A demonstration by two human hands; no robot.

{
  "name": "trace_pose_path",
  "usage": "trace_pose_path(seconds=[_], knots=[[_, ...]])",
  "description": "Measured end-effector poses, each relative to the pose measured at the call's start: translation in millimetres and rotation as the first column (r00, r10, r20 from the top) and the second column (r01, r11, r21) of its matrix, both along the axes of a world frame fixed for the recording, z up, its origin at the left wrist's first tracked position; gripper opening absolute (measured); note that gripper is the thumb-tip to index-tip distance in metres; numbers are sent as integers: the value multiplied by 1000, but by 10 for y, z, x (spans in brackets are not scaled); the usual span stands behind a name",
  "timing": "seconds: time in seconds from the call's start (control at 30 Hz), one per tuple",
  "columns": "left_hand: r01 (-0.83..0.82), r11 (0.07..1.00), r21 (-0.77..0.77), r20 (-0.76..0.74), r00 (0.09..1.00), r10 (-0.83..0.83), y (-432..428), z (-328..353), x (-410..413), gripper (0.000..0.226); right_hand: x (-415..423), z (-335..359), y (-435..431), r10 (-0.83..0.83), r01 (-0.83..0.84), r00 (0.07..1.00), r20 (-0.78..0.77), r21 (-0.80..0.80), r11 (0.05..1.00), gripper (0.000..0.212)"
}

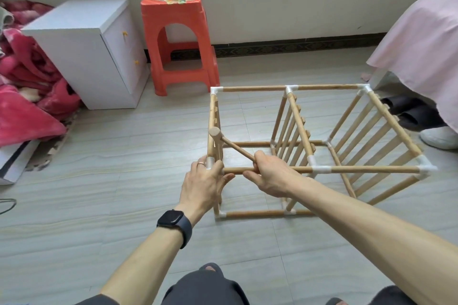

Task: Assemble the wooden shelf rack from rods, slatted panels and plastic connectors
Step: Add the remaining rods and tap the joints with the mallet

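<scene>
The wooden shelf rack [357,169] lies on its side on the tiled floor, its rods joined by white plastic connectors [426,168] and three slatted panels standing upright. My left hand [204,183] grips the near left corner of the frame, fingers curled round the rod and its white connector. My right hand [269,174] holds the handle of a small wooden mallet [215,132], whose head is raised beside the left panel's upper rod.
A white cabinet [81,52] and a red plastic stool [179,39] stand against the far wall. Pink blankets [27,86] are heaped at the left. A bed with a pale pink cover [421,39], slippers and a white shoe are at the right.
</scene>
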State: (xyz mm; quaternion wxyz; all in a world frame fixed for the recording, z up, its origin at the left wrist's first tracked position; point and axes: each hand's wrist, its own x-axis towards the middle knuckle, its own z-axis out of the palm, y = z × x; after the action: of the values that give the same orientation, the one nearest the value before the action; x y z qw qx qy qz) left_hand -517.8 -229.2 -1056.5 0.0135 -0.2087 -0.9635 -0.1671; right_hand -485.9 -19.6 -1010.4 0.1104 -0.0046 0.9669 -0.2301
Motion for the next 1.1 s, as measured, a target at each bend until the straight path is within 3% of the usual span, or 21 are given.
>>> trace_pose_path(seconds=[0.1,0.27,0.5,0.6,0.7,0.77,0.87,0.97,1.1], knots=[[78,993,-88,-93,992,-86,31,-16,-25,38,47,50,26,-25,26,995,-101,8,1000,32],[155,980,-122,-123,978,-169,167,46,-59,54,144,196,274,-174,164,966,-188,-68,984,25],[161,947,-279,-363,895,-259,255,91,-141,40,429,428,903,-413,395,904,-106,-157,905,31],[210,925,-318,-294,905,-306,391,121,-133,36,649,506,1132,-477,454,870,-120,-181,873,48],[139,928,-346,-136,971,-196,545,143,-131,39,1001,482,1282,-536,475,814,-225,-274,836,52],[75,925,-372,-134,982,-134,575,147,-146,42,1230,401,1336,-551,480,800,-237,-299,825,49],[42,928,-371,-156,982,-106,595,138,-129,44,1465,257,1330,-546,507,800,-250,-204,837,46],[48,919,-390,-159,980,-119,610,129,-124,42,1574,161,1255,-546,447,758,-357,-325,833,41],[32,912,-409,-152,983,-103,618,142,-136,40,1556,67,1237,-511,481,832,-216,-178,859,45]])
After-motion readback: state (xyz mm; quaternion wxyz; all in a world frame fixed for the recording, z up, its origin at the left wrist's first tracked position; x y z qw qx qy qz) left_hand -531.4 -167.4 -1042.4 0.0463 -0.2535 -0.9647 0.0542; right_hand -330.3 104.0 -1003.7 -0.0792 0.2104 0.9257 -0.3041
